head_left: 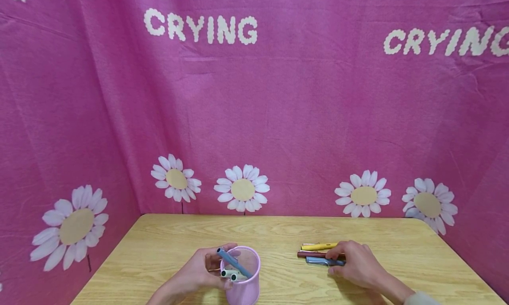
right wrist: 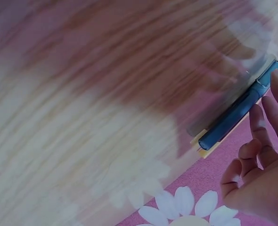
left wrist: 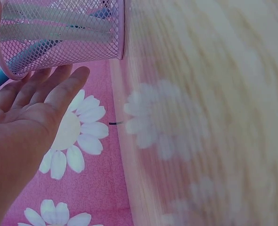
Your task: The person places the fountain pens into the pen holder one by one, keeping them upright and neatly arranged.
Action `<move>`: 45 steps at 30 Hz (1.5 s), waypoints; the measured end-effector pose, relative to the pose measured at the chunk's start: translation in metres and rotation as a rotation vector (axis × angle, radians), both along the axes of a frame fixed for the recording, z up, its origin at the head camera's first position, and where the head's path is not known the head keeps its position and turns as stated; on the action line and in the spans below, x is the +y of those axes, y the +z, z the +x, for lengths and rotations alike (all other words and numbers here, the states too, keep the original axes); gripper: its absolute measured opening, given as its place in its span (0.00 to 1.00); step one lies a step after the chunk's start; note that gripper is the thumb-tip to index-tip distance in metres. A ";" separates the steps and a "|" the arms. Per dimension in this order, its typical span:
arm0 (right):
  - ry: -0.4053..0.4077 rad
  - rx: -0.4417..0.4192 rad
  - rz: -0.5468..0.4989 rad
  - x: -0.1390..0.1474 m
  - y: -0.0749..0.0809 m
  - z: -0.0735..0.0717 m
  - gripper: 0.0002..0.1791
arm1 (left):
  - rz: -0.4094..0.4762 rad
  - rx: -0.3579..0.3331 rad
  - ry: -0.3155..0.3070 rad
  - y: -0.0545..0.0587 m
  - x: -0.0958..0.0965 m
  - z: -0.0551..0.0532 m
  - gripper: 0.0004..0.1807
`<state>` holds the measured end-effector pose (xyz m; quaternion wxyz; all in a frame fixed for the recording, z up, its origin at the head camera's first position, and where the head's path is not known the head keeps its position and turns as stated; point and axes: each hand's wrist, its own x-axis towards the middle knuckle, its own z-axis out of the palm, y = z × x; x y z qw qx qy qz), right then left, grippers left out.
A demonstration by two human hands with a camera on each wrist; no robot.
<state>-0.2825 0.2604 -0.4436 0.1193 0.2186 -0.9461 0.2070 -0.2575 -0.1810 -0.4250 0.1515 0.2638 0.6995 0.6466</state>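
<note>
A pink mesh pen cup stands near the table's front, left of the middle. My left hand holds it from the left, thumb on the near side and fingers round the far side. Inside lean a blue pen and two pale pens. Over to the right, three pens lie side by side: a yellow pen, a dark red pen and a light blue pen. My right hand pinches the light blue pen, the nearest, with its index fingertip overlapping the dark red one.
The wood-grain table has a glossy top that reflects the backdrop. Pink cloth with white daisies and lettering hangs along its back and left side. Bare tabletop lies between the cup and the pens.
</note>
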 end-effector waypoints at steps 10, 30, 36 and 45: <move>-0.010 -0.008 0.010 0.000 -0.004 -0.004 0.14 | 0.028 0.022 -0.028 0.000 0.001 0.001 0.41; 0.101 -0.153 -0.090 0.001 0.000 -0.003 0.11 | 0.023 0.007 -0.026 0.000 0.000 0.001 0.41; 0.112 -0.192 -0.097 0.002 0.000 -0.004 0.10 | 0.016 0.004 -0.016 0.001 0.000 0.001 0.41; 0.066 -0.187 -0.098 0.001 -0.003 -0.001 0.10 | -0.004 -0.008 0.004 0.001 0.000 0.000 0.39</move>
